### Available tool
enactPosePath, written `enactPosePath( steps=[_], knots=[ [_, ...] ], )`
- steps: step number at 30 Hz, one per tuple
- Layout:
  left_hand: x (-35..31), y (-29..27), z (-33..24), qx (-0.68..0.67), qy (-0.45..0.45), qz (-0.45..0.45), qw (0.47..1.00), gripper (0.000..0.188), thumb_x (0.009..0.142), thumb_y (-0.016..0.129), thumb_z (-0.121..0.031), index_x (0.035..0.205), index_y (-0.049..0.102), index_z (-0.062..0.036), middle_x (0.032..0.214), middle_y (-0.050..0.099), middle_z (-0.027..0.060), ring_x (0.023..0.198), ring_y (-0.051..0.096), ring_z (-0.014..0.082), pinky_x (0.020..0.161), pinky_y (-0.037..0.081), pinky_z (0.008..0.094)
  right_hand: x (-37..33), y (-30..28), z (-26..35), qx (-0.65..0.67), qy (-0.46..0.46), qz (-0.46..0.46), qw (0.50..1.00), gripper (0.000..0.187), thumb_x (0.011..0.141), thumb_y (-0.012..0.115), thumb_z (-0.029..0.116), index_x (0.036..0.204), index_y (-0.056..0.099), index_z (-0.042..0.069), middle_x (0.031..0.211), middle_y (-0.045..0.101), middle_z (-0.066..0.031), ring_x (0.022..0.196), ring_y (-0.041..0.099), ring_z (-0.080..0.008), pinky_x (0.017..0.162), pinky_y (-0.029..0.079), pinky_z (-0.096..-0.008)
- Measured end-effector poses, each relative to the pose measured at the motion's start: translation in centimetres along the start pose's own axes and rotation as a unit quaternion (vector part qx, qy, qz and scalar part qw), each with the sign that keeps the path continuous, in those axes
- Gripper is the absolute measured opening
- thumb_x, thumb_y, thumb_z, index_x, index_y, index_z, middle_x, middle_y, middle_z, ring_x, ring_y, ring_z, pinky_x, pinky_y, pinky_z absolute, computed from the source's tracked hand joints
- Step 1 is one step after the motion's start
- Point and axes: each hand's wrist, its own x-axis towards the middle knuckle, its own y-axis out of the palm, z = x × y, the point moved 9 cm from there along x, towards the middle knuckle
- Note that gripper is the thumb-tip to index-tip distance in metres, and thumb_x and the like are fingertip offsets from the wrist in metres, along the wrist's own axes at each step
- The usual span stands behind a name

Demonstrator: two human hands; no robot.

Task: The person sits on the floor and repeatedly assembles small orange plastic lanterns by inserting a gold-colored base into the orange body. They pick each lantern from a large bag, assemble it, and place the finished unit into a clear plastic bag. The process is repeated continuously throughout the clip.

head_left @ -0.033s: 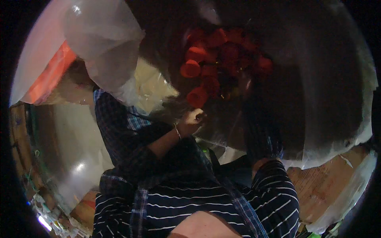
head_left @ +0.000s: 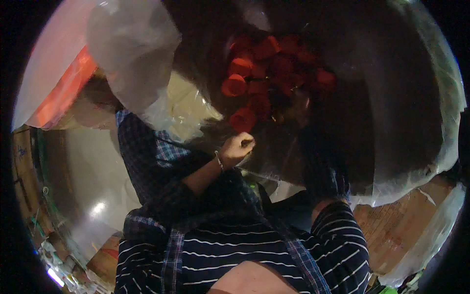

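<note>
My left hand [head_left: 237, 149] is curled closed at the near left side of a wide, dark opening lined with clear plastic sheet [head_left: 391, 188]. Whatever its fingers hold, if anything, is too dark to make out. Just beyond the knuckles lies one of several red cup-shaped pieces [head_left: 243, 120], heaped deep in the shadow. My right forearm [head_left: 325, 166], in a dark sleeve, reaches into the opening on the right. Only a faint gleam of my right hand [head_left: 304, 105] shows beside the red heap; its fingers are lost in the dark.
A crumpled clear bag with a yellowish part [head_left: 188, 108] lies left of the opening. Beyond it hangs a large greyish plastic sheet [head_left: 134, 59], near an orange-red strip [head_left: 68, 88]. Brown cardboard [head_left: 396, 230] lies at the lower right, and a pale glossy surface [head_left: 95, 171] at the left.
My left hand looks slightly brighter and has shifted a very little. The red pieces and my right arm stay in place.
</note>
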Motion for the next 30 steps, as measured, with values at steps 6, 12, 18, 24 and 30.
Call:
enactPosePath(
  steps=[6,12,18,24,30],
  knots=[
    [-0.2,-2.6,-2.4,-0.314,-0.105,-0.109,0.937,0.062,0.094,0.061,-0.046,0.139,0.044,-0.0071,0.122,0.059,0.0094,0.115,0.057,0.0205,0.092,0.051,0.0385,-14.5,-10.7,9.9,0.182,-0.232,-0.086,0.952,0.031,0.088,0.072,0.025,0.110,0.068,0.004,0.101,0.067,-0.0158,0.096,0.064,-0.0314,0.083,0.051,-0.0417],
    [-2.3,-0.5,-7.0,-0.556,-0.039,0.089,0.826,0.047,0.098,0.058,-0.039,0.134,0.051,-0.0098,0.129,0.058,0.0088,0.117,0.057,0.0243,0.097,0.050,0.0450,-26.4,-15.8,13.8,0.447,-0.162,0.014,0.880,0.028,0.088,0.074,0.020,0.099,0.067,-0.004,0.088,0.068,-0.0083,0.073,0.060,-0.0124,0.066,0.049,-0.0260],
    [-3.4,-1.1,-7.2,-0.478,0.053,0.023,0.877,0.034,0.092,0.068,-0.023,0.121,0.058,-0.0094,0.116,0.063,0.0077,0.105,0.062,0.0210,0.095,0.051,0.0388,-28.0,-10.5,11.6,0.728,0.083,0.044,0.679,0.013,0.093,0.068,0.018,0.099,0.071,0.007,0.075,0.060,0.0052,0.059,0.047,-0.0030,0.051,0.034,-0.0200],
    [-4.8,-5.2,-10.2,0.316,0.177,-0.254,0.896,0.063,0.070,0.085,-0.028,0.124,0.057,-0.0136,0.122,0.053,0.0097,0.112,0.052,0.0304,0.096,0.044,0.0453,-26.3,-9.6,5.5,0.712,0.132,-0.010,0.690,0.013,0.096,0.063,0.023,0.093,0.064,0.010,0.070,0.051,0.0061,0.058,0.044,-0.0036,0.051,0.034,-0.0203],
    [-5.6,-4.3,-12.2,0.356,0.248,-0.285,0.855,0.068,0.065,0.086,-0.027,0.125,0.058,-0.0144,0.125,0.049,0.0128,0.118,0.043,0.0354,0.104,0.037,0.0462,-28.2,-9.1,8.2,0.701,0.035,0.106,0.704,0.030,0.095,0.062,0.021,0.117,0.065,0.001,0.108,0.066,-0.0042,0.094,0.062,-0.0138,0.084,0.048,-0.0271]
  ],
)
